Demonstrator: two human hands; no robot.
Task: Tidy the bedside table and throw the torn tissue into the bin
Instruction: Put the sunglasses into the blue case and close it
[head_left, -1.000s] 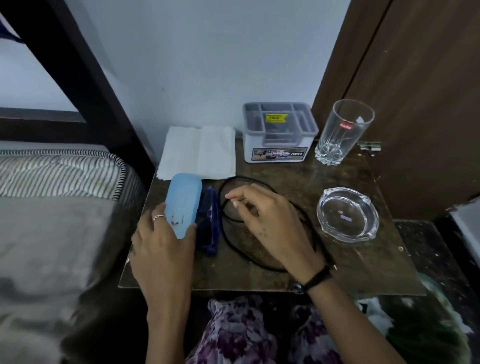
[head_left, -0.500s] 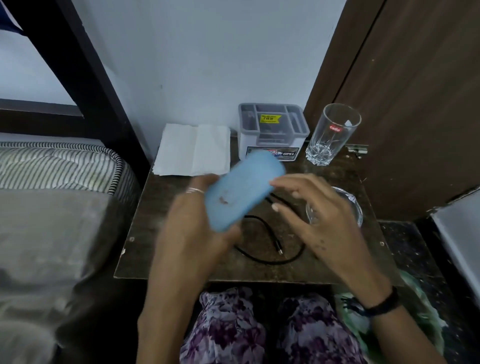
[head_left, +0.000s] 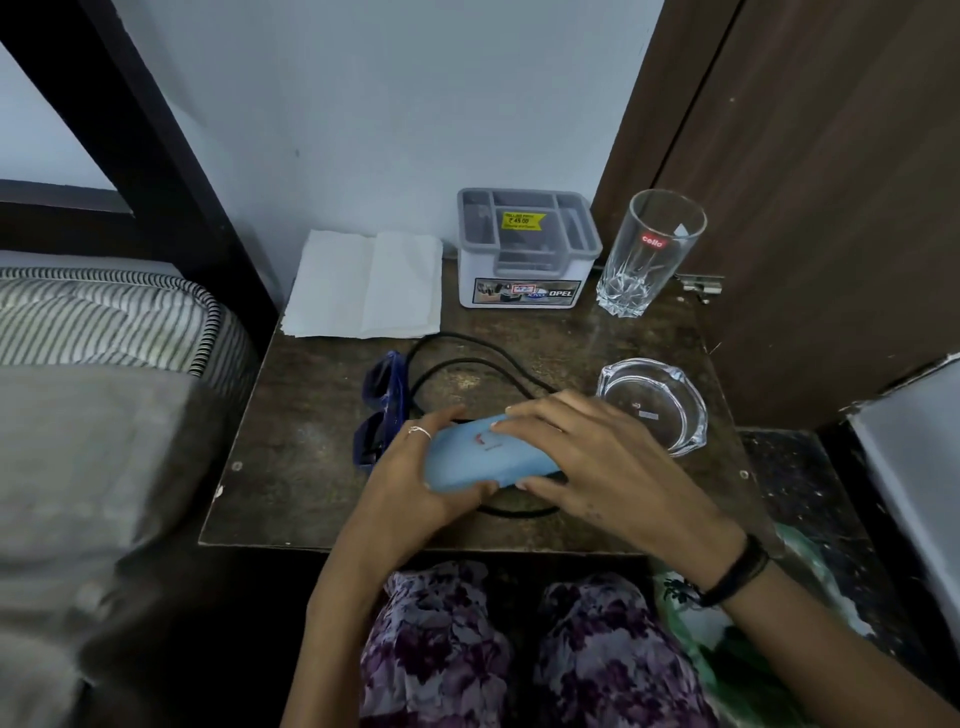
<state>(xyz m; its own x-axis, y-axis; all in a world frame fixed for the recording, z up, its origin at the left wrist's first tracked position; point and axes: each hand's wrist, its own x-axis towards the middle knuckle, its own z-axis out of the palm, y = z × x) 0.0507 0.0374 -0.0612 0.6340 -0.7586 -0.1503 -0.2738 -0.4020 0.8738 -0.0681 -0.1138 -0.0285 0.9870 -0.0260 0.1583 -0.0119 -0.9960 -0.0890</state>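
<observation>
A light blue glasses case (head_left: 470, 457) is held just above the dark wooden bedside table (head_left: 291, 467), closed and lying crosswise. My left hand (head_left: 410, 483) grips its left end and my right hand (head_left: 587, 462) covers its right end. Dark blue sunglasses (head_left: 382, 410) lie on the table to the left of the case. A black cable (head_left: 467, 358) loops behind and under my hands. A white tissue (head_left: 363, 286) lies flat at the back left of the table, against the wall.
A grey and white organiser box (head_left: 524, 254) stands at the back, a tall drinking glass (head_left: 649, 254) to its right, a glass ashtray (head_left: 654, 405) in front of that. A striped mattress (head_left: 104, 322) borders the table on the left, a brown door (head_left: 831, 208) on the right.
My left hand lifted the blue case off the sunglasses and brought it to the middle front of the table. My right hand left the cable and closed on the case's right end.
</observation>
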